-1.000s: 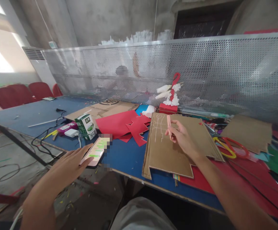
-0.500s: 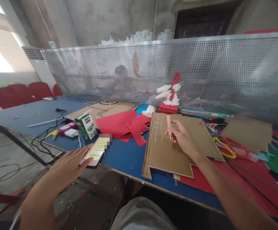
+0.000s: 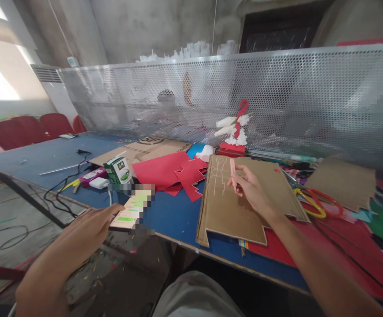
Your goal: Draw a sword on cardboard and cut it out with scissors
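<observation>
My left hand (image 3: 94, 220) is at the left edge of a phone (image 3: 134, 207), with its fingers stretched towards the lit screen and fingertips touching the edge. The phone lies at the table's front edge and shows green chat bubbles; a blurred patch covers its right side. My right hand (image 3: 246, 182) is closed around a pale pink pen-like stick (image 3: 233, 167), held upright over a brown cardboard sheet (image 3: 231, 220). White outline lines (image 3: 218, 174) are drawn on the cardboard's upper left, beside the stick.
A green-and-white box (image 3: 119, 171), a white charger (image 3: 98, 183) and black cables stand left of the phone. Cut red paper (image 3: 191, 176) lies between box and cardboard. Scissors (image 3: 323, 204) with yellow and red handles lie right. A perforated metal divider (image 3: 128, 97) runs along the back.
My left hand has drawn back a little to the left, and its thumb is off the phone's screen. The screen's contents have shifted. My right hand has stayed in place.
</observation>
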`<state>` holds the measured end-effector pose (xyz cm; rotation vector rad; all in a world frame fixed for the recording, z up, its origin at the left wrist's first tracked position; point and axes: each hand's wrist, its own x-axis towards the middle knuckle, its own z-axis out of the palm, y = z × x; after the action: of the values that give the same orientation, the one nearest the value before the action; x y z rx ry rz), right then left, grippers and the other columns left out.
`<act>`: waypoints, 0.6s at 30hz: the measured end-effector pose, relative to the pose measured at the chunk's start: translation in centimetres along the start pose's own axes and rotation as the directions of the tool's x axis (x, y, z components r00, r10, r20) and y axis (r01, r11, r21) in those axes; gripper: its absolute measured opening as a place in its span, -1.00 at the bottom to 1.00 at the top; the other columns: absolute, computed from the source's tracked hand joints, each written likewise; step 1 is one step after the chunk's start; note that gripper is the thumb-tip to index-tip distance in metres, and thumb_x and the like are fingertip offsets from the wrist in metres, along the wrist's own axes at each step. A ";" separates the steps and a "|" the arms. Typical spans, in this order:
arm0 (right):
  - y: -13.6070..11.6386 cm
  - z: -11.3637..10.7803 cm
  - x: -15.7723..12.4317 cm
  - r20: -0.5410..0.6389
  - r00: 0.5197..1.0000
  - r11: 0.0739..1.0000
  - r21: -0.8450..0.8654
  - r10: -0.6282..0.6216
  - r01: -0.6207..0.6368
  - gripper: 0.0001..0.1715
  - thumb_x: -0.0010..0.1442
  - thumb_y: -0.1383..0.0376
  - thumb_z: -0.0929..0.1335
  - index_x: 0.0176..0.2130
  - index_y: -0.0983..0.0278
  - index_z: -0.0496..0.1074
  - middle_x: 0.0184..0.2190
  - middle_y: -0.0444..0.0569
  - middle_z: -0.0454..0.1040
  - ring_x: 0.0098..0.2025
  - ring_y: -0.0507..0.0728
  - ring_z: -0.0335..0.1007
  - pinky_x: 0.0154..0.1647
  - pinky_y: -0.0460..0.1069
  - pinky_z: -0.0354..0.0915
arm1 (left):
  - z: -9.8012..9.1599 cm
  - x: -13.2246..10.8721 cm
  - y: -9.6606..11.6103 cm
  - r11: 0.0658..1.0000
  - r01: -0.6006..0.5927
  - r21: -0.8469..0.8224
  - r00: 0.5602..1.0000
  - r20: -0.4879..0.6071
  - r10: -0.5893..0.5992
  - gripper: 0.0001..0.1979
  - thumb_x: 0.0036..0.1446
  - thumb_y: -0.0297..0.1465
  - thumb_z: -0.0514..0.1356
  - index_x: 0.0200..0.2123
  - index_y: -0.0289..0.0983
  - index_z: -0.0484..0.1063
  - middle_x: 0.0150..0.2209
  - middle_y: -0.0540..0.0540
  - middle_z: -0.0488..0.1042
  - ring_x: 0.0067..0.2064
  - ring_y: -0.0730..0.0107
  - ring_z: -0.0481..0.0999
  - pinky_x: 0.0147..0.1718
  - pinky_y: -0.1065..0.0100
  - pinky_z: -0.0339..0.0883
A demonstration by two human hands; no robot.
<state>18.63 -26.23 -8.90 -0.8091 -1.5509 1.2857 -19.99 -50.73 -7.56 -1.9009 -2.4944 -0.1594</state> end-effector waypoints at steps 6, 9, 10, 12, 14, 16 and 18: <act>-0.2 0.1 0.0 -0.005 1.000 1.000 -0.005 0.013 -0.013 -0.53 0.18 0.02 0.44 -0.05 0.20 0.29 -0.48 -0.15 0.51 -0.59 0.00 0.18 -0.65 -0.12 0.05 | -0.4 0.3 0.4 0.999 0.000 0.034 0.999 0.044 -0.001 -0.43 0.18 -0.39 -0.12 0.12 -0.27 0.51 0.01 -0.25 0.63 0.07 -0.03 0.55 0.10 0.04 0.31; -0.2 0.1 -0.1 -0.001 1.000 1.000 -0.002 0.014 -0.014 -0.52 0.18 0.01 0.44 -0.05 0.20 0.29 -0.48 -0.15 0.51 -0.59 0.00 0.18 -0.65 -0.11 0.05 | 0.0 0.4 0.1 0.999 0.001 0.032 0.999 0.033 -0.002 -0.43 0.18 -0.40 -0.11 0.12 -0.26 0.52 0.01 -0.23 0.63 0.06 -0.03 0.56 0.08 0.03 0.33; -0.2 0.1 -0.1 0.003 1.000 1.000 0.000 0.014 -0.014 -0.52 0.18 0.01 0.44 -0.05 0.19 0.29 -0.48 -0.15 0.51 -0.59 0.01 0.18 -0.65 -0.11 0.05 | 0.2 0.5 0.0 0.999 -0.003 0.032 0.999 0.035 0.002 -0.43 0.18 -0.40 -0.11 0.14 -0.26 0.52 0.02 -0.23 0.63 0.06 -0.02 0.56 0.09 0.03 0.32; -0.2 0.1 -0.1 0.006 1.000 1.000 0.001 0.015 -0.015 -0.52 0.18 0.01 0.44 -0.05 0.19 0.29 -0.48 -0.15 0.51 -0.59 0.00 0.18 -0.65 -0.11 0.05 | 0.5 0.5 -0.4 0.999 -0.009 0.034 0.999 0.033 0.008 -0.42 0.21 -0.41 -0.12 0.17 -0.26 0.49 0.07 -0.23 0.61 0.08 -0.01 0.55 0.11 0.04 0.30; -0.1 0.1 -0.1 0.006 1.000 1.000 -0.001 0.014 -0.014 -0.52 0.18 0.02 0.44 -0.05 0.20 0.29 -0.49 -0.15 0.51 -0.59 0.00 0.18 -0.65 -0.11 0.05 | 0.8 0.5 -0.5 0.999 -0.008 0.037 0.999 0.031 0.007 -0.41 0.23 -0.40 -0.13 0.20 -0.27 0.48 0.10 -0.23 0.59 0.10 0.01 0.54 0.12 0.04 0.30; -0.1 0.1 -0.1 0.005 1.000 1.000 -0.003 0.013 -0.013 -0.52 0.18 0.02 0.44 -0.05 0.20 0.29 -0.49 -0.15 0.51 -0.59 0.00 0.18 -0.65 -0.12 0.05 | 0.8 0.5 -0.5 0.999 -0.008 0.033 1.000 0.023 0.007 -0.42 0.24 -0.40 -0.14 0.20 -0.27 0.48 0.09 -0.24 0.59 0.09 0.01 0.54 0.10 0.05 0.32; -0.2 0.1 -0.1 0.006 1.000 1.000 -0.005 0.014 -0.014 -0.53 0.18 0.03 0.44 -0.04 0.20 0.29 -0.49 -0.15 0.51 -0.59 0.00 0.18 -0.65 -0.12 0.04 | 0.6 0.3 -0.4 1.000 -0.008 0.013 1.000 -0.003 0.008 -0.43 0.24 -0.38 -0.12 0.18 -0.24 0.50 0.04 -0.22 0.62 0.04 0.04 0.56 0.06 0.09 0.35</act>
<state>18.57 -26.35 -8.75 -0.8216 -1.5563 1.2959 -20.39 -50.45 -8.14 -1.9046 -2.4789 -0.1458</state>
